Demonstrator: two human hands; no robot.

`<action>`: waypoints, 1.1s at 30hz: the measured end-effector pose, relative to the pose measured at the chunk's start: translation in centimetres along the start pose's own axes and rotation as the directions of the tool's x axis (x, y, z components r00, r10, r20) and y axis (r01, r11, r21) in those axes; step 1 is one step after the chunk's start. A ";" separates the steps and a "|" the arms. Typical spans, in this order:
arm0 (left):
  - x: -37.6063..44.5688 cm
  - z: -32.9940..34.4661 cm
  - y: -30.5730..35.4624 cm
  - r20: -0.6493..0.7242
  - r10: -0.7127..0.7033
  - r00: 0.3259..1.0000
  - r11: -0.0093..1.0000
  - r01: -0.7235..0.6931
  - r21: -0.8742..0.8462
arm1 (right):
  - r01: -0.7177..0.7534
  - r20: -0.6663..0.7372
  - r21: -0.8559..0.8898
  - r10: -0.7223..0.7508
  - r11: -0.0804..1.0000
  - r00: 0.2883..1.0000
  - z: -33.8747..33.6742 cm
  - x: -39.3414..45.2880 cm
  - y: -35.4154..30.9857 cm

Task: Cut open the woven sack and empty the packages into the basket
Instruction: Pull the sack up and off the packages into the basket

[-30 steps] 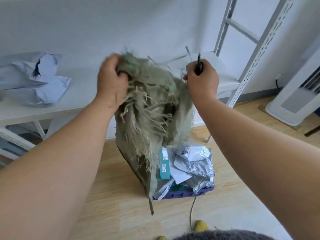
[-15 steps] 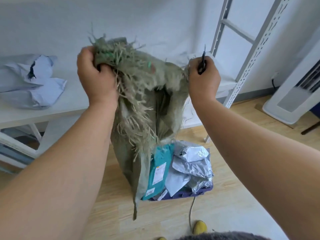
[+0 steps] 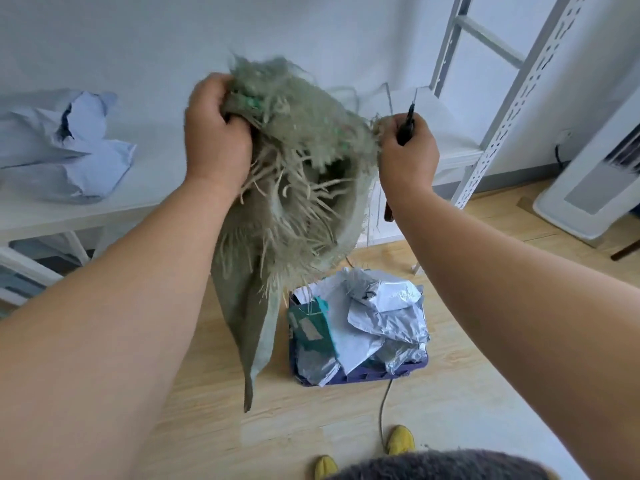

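Two hands hold the sack (image 3: 294,188) up, left of the basket (image 3: 381,374).
Left hand (image 3: 216,133) clutches its frayed end, right hand (image 3: 407,147) grips cutter and edge; it hangs lengthwise toward the wood floor (image 3: 311,427).

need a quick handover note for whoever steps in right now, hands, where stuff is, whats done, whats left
Left hand: grips the frayed cut edge of the woven sack, held up in the air.
Right hand: pinches the opposite edge of the sack and also holds a dark cutter.
The sack hangs limp beside the basket, its lower end near the floor.
Packages: grey and white mailers and a teal one are piled in the basket on the floor.
Done: sack cut open, packages in the basket.
Left: check whether anything remains in the sack, which I cannot tell from here, then put the sack and cutter down.
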State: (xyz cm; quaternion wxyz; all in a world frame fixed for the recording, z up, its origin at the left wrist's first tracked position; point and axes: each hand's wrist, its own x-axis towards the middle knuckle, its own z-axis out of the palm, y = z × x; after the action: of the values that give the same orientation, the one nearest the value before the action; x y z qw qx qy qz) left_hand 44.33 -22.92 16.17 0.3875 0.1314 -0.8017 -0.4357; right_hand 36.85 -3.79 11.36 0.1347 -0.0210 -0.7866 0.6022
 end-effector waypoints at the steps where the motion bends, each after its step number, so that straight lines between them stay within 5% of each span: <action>1: -0.1 0.0 -0.3 0.019 -0.009 1.000 0.999 0.008 0.032 | -0.018 0.030 -0.018 0.018 1.000 0.999 0.1 0.0 0.1; 4: -0.3 0.0 -0.7 -0.063 -0.024 0.998 1.000 0.025 0.012 | -0.048 0.096 -0.053 0.053 0.997 0.994 0.2 -0.2 1.0; 7: -0.9 0.6 -0.9 0.098 -0.041 0.994 0.997 0.034 0.074 | -0.047 0.104 -0.085 0.056 0.995 0.993 0.0 -0.5 1.8; 10: -0.9 1.0 0.2 0.016 -0.009 1.000 1.000 0.009 -0.018 | -0.049 0.101 -0.044 0.053 0.998 0.993 -0.2 -0.5 2.3; 18: 1.4 2.1 3.7 -0.006 0.077 0.997 0.981 -0.077 -0.181 | -0.267 -0.090 0.370 0.320 0.890 0.943 -1.0 -0.1 4.7; 23: 1.3 4.0 2.8 0.100 0.068 0.993 0.997 -0.063 -0.053 | -0.338 0.014 0.140 0.339 0.931 0.941 -1.5 -0.5 7.1; 33: 2.0 4.7 2.2 -0.024 -0.048 0.999 0.986 0.043 -0.160 | -0.300 0.296 -0.079 0.310 0.951 0.904 -1.5 -2.0 10.9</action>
State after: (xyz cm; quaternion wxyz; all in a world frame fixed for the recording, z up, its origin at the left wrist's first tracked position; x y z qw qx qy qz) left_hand 39.81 -19.90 17.39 0.3977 0.1243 -0.7558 -0.5052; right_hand 37.69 0.21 0.92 -0.0842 -0.0527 -0.7945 0.5991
